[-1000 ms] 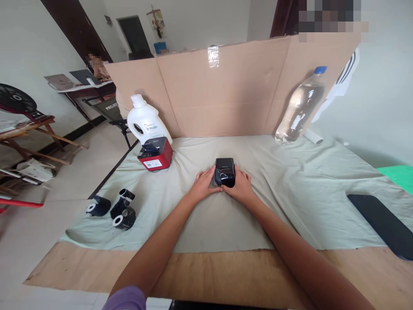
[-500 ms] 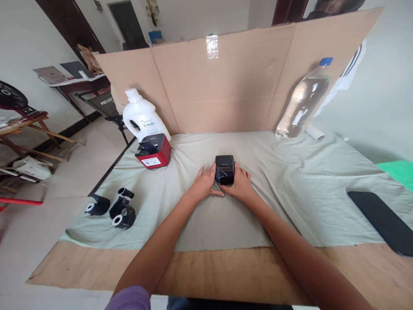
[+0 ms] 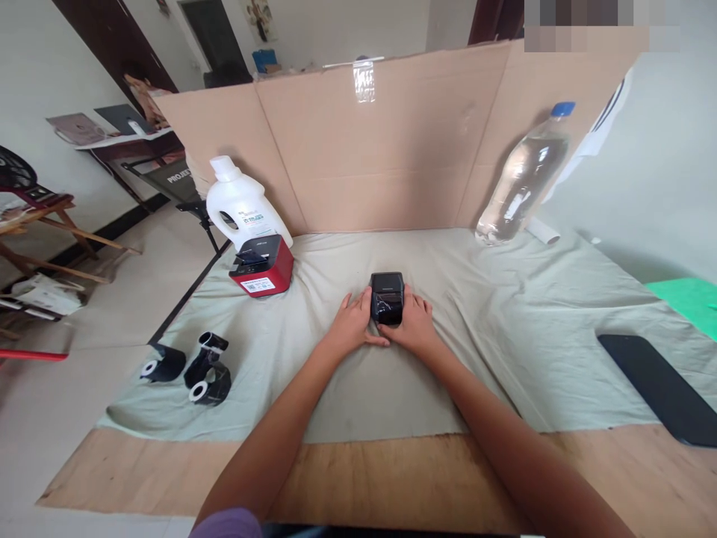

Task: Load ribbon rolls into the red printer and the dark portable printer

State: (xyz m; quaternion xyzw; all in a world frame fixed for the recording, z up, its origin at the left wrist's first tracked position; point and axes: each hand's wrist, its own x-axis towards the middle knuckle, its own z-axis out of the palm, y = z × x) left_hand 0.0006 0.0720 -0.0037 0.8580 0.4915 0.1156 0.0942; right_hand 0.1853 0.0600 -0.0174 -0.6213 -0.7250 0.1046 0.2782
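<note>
A small black box-shaped device (image 3: 387, 297) with a glossy front sits on the pale green cloth, between my two hands. My left hand (image 3: 352, 323) presses its fingers against the device's left side, thumb stretched along the near edge. On the right side, my right hand (image 3: 413, 321) wraps its fingers round the device, with the thumb at the near corner. Left of them stands a red and black box-shaped device (image 3: 262, 267) with a white label. Several black rolls with white cores (image 3: 210, 385) lie at the left front of the cloth.
Behind the red device is a white jug (image 3: 246, 205). A clear bottle with a blue cap (image 3: 523, 183) leans by the cardboard panel (image 3: 375, 149), near a white tube (image 3: 543, 231). A dark phone (image 3: 661, 388) lies at the right. Bare wood (image 3: 381, 482) forms the near edge.
The camera view has shifted slightly. Both hands remain on the black device, and nothing on the cloth has visibly moved.
</note>
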